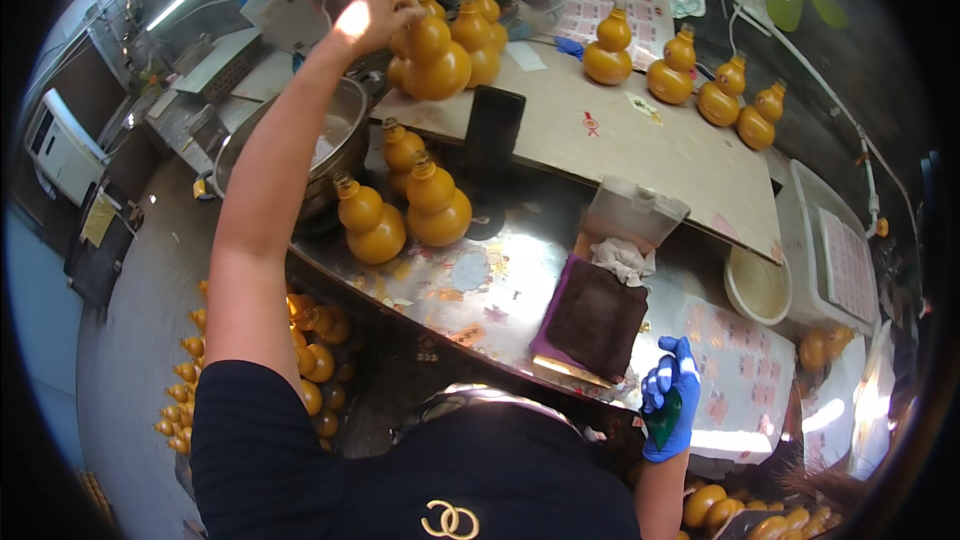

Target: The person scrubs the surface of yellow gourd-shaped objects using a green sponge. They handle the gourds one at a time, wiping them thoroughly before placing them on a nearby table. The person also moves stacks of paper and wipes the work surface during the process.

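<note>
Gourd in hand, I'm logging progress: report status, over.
Left hand gripping yellow gourd by its top. Gloved right hand curled around something green. Other gourds close beside the held one.

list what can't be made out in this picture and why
Head view:
- Green object in right hand: full shape, hidden by gloved fingers.
- Gourd in left hand: top, covered by fingers.
- Metal basin: part of inside, behind left forearm.
- Lower-right gourds: some cut off by bottom edge.

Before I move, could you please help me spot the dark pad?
Find the lower workbench, then the blue-gloved right hand. Ahead to its left lies the square pad. Unlike the pale printed sheet, it is dark brown with purple edging.
</note>
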Demonstrator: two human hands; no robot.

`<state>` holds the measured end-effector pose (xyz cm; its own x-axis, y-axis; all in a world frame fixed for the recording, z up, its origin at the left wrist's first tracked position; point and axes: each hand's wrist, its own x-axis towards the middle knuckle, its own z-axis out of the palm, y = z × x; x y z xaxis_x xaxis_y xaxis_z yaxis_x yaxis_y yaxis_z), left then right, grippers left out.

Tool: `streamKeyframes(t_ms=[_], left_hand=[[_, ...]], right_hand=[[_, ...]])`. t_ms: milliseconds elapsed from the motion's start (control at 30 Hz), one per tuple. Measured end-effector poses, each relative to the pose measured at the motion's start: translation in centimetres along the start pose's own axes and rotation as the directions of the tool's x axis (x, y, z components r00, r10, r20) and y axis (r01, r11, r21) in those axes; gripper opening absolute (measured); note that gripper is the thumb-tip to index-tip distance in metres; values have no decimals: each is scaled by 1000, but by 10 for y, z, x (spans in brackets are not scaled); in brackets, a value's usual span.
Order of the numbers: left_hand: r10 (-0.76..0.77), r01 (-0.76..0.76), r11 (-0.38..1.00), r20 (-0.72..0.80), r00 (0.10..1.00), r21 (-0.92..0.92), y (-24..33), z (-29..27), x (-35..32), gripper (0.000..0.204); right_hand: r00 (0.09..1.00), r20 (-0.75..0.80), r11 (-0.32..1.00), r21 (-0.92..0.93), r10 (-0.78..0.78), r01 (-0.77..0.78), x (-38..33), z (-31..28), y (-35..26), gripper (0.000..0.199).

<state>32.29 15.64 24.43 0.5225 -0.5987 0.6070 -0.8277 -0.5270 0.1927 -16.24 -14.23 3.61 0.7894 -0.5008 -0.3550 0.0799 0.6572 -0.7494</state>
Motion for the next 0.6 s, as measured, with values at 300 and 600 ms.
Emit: streamKeyframes(t_ms=[300, 600], left_hand=[[33, -27, 996, -76, 997, 84, 19, -139, -58, 19], [-207, 198, 952, 15, 978, 233, -25, -122, -141, 16]], right_hand=[[999, -43, 1000, -4, -11, 11, -2, 12, 8, 30], [988, 147, 999, -26, 39, -36, 9, 33, 17, 27]])
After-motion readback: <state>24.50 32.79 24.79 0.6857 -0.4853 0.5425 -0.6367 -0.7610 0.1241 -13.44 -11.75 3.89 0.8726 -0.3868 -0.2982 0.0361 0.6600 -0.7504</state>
